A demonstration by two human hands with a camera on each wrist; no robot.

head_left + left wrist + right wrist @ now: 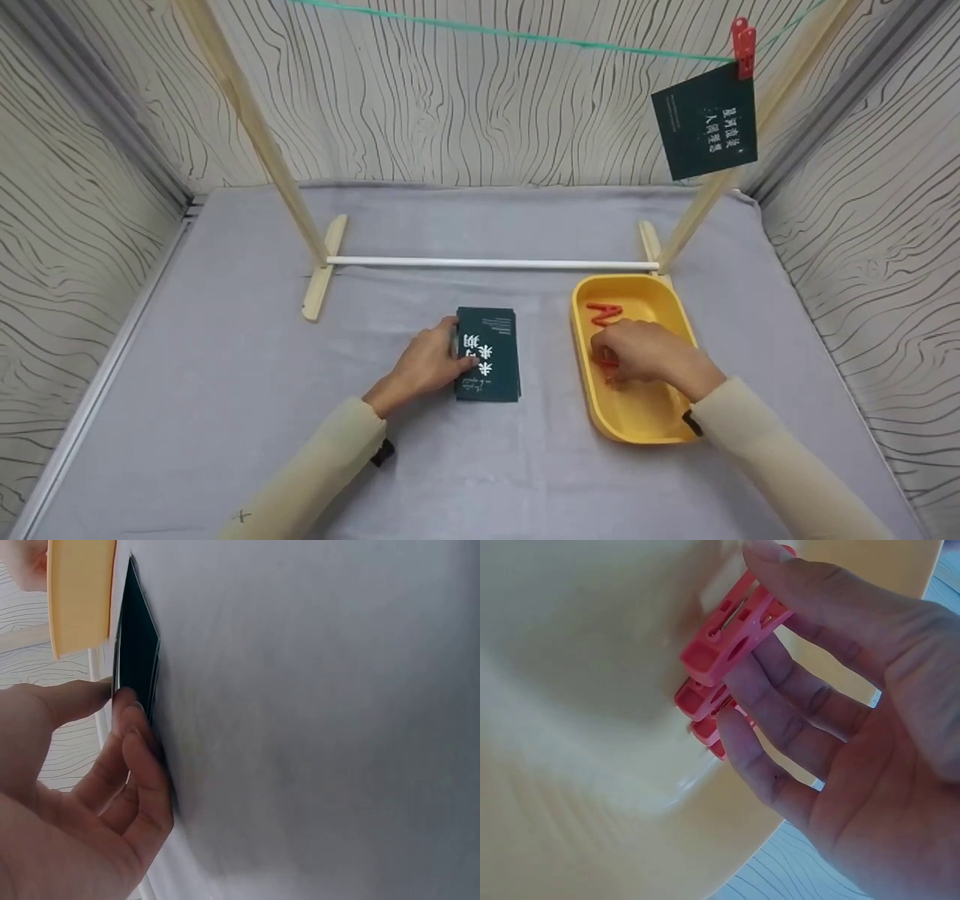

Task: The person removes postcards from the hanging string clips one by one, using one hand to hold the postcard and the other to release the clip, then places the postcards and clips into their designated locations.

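Dark green cards [496,345] with white lettering lie in a stack on the cloth. My left hand [426,361] is at their left side, thumb on the top face. In the left wrist view, the thumb and fingers pinch a card [137,637] whose near edge is raised, leaving a gap beneath. My right hand [637,351] reaches down into a yellow basin [643,431]. It pinches a red clothespin [724,634] between thumb and fingers in the right wrist view. More red clothespins [697,699] sit just below it, partly hidden by the fingers.
A wooden frame with posts [255,127] and a white crossbar [487,262] stands behind the cards. A green line [480,28] runs across its top. One card [709,124] hangs there by a red clothespin [743,51]. Patterned walls enclose the table.
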